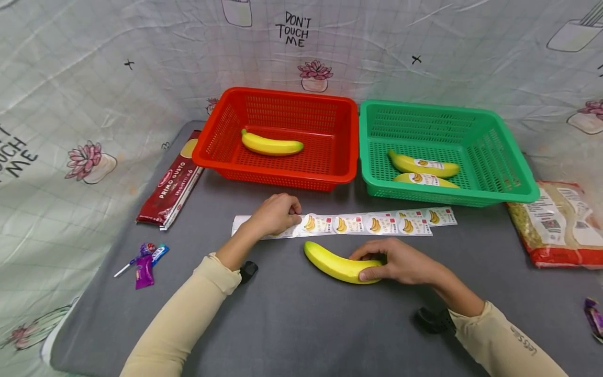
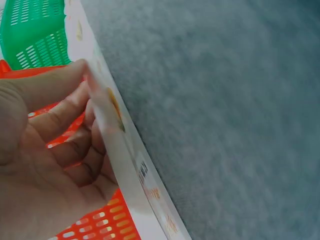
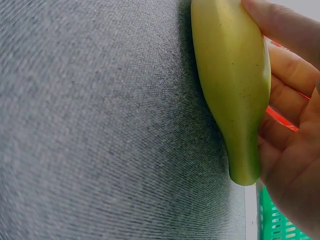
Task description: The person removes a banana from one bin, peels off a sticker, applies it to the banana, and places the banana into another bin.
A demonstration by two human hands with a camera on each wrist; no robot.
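Apparently steadying it for a label, the right hand [image 1: 402, 262] grips the banana [image 1: 336, 263] mid-table, while the left hand [image 1: 275, 213] pinches the sticker strip [image 1: 358, 224] just beyond it.

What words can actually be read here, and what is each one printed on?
"DON'T TOUCH ME": backdrop cloth, top centre.
"TOUCH ME", first line cut off: same cloth, left edge.
"PRIMO GUSTO": red spaghetti packet; its smaller print is too small to read.
Sleeve lettering: unreadable.
Sticker strip, labels on the bananas in the green basket, noodle bag: too small.
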